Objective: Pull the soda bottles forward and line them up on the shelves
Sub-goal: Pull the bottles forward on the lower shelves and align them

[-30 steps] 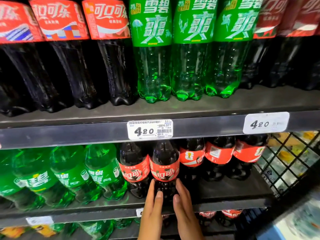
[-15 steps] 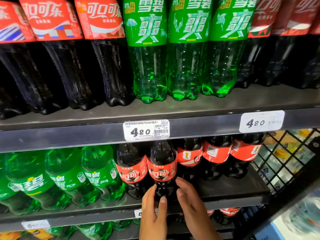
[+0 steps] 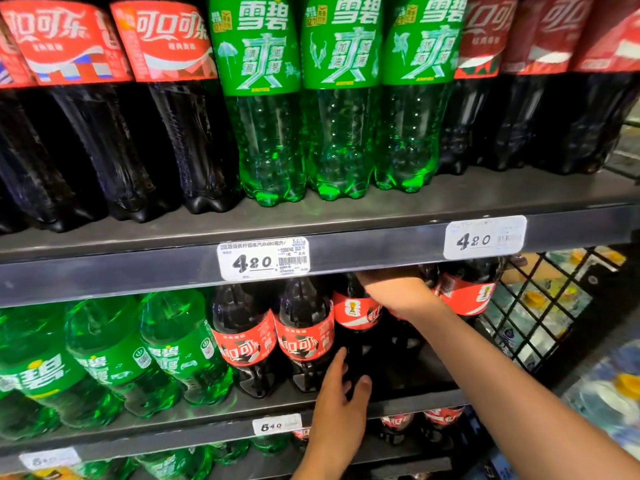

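On the middle shelf (image 3: 398, 407), small cola bottles with red labels stand in a row. Two of them (image 3: 304, 341) are at the front edge; a third (image 3: 356, 315) and the others stand further back. My left hand (image 3: 341, 396) rests with loose, nearly straight fingers against the lower part of the third bottle. My right hand (image 3: 398, 289) reaches in under the upper shelf, its fingers curled over the neck of a set-back cola bottle (image 3: 393, 315), which it mostly hides. Another cola bottle (image 3: 465, 296) stands to its right.
Green soda bottles (image 3: 166, 351) fill the left of the middle shelf. Tall cola and green bottles (image 3: 341, 98) line the upper shelf (image 3: 381, 220), with price tags (image 3: 263, 259) on its lip. A black wire rack (image 3: 540, 306) stands at the right. More bottles sit on the shelf below.
My right hand left the front cola bottle and reached up and back onto a bottle deeper on the shelf. My left hand shifted slightly right, and the camera moved closer.
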The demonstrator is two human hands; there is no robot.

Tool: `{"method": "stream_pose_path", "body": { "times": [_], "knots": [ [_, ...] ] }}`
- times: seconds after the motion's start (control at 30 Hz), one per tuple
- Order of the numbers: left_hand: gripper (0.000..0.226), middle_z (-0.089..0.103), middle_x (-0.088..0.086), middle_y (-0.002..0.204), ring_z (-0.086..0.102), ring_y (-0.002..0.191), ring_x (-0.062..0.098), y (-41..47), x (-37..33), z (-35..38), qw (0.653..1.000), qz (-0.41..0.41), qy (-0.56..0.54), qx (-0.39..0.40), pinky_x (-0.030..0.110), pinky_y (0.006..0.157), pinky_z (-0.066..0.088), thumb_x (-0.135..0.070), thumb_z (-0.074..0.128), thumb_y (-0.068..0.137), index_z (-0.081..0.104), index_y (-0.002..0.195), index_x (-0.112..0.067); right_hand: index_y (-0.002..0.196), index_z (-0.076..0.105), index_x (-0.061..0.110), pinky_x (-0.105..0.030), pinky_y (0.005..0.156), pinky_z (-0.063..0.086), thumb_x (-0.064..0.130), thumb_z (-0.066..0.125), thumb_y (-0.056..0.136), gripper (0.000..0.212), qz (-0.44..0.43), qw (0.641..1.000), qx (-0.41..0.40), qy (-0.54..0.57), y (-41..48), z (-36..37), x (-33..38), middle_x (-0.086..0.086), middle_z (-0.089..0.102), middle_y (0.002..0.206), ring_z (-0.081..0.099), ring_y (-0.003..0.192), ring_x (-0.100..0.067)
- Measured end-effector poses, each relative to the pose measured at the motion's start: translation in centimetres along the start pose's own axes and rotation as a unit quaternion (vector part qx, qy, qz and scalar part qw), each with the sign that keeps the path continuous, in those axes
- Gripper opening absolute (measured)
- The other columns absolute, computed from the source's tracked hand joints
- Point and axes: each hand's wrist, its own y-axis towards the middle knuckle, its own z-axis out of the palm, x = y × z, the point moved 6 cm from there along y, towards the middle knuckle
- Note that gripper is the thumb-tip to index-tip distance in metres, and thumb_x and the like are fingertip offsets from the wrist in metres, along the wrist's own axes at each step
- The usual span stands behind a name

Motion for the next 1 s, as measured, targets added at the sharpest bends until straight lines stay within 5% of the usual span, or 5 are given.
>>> {"method": "stream_pose_path", "body": {
  "times": [0.17, 0.43, 0.7, 0.87, 1.0],
  "knots": [
    [0.038, 0.051, -0.017, 0.130, 0.055, 0.117, 0.006, -0.8, -2.0, -0.7, 0.981, 0.126, 0.141, -0.035, 0.023, 0.098, 0.046, -0.024, 0.058, 0.094, 0.048, 0.125, -0.042, 0.127, 0.054, 0.003, -0.025, 0.084, 0.045, 0.018, 0.049, 0.098, 0.033, -0.051, 0.981, 0.118, -0.147, 0.7, 2.8, 0.1, -0.010, 0.058, 0.127, 0.053, 0.121, -0.027],
    [0.055, 0.045, 0.013, 0.133, 0.041, 0.129, 0.032, -4.4, -12.2, -6.2, 0.737, 0.457, 0.431, -0.249, 0.042, 0.108, 0.032, -0.023, 0.067, 0.084, 0.048, 0.134, -0.010, 0.099, 0.055, 0.013, -0.023, 0.090, 0.043, 0.009, 0.043, 0.099, 0.013, 0.058, 0.994, 0.097, 0.001, 0.9, 2.5, -0.8, 0.000, 0.056, 0.090, 0.057, 0.100, -0.021],
    [0.071, 0.040, 0.015, 0.127, 0.041, 0.115, 0.037, -1.8, -11.5, -6.8, 0.720, 0.370, 0.544, -0.219, 0.048, 0.096, 0.042, -0.024, 0.075, 0.078, 0.038, 0.137, -0.007, 0.124, 0.052, 0.012, -0.036, 0.077, 0.047, 0.003, 0.044, 0.094, 0.032, -0.007, 0.998, -0.032, -0.059, -0.2, 0.8, 1.7, -0.009, 0.060, 0.112, 0.057, 0.109, -0.034],
    [0.070, 0.039, 0.015, 0.130, 0.039, 0.120, 0.039, -2.0, -11.6, -6.9, 0.725, 0.369, 0.542, -0.212, 0.049, 0.100, 0.040, -0.029, 0.072, 0.081, 0.039, 0.138, -0.007, 0.052, 0.055, 0.018, -0.021, 0.042, 0.031, -0.002, 0.048, 0.081, 0.036, -0.118, 0.976, -0.174, -0.063, -2.3, -0.8, 2.2, 0.003, 0.035, 0.046, 0.043, 0.043, -0.018],
    [0.068, 0.040, 0.016, 0.133, 0.038, 0.125, 0.038, -2.6, -11.8, -6.7, 0.727, 0.388, 0.517, -0.232, 0.049, 0.105, 0.036, -0.026, 0.071, 0.082, 0.040, 0.139, -0.006, 0.064, 0.064, 0.010, -0.024, 0.040, 0.030, 0.001, 0.049, 0.082, 0.025, -0.139, 0.956, -0.199, -0.165, -3.4, -0.5, 2.4, 0.000, 0.036, 0.048, 0.038, 0.041, -0.018]
  ]
}}
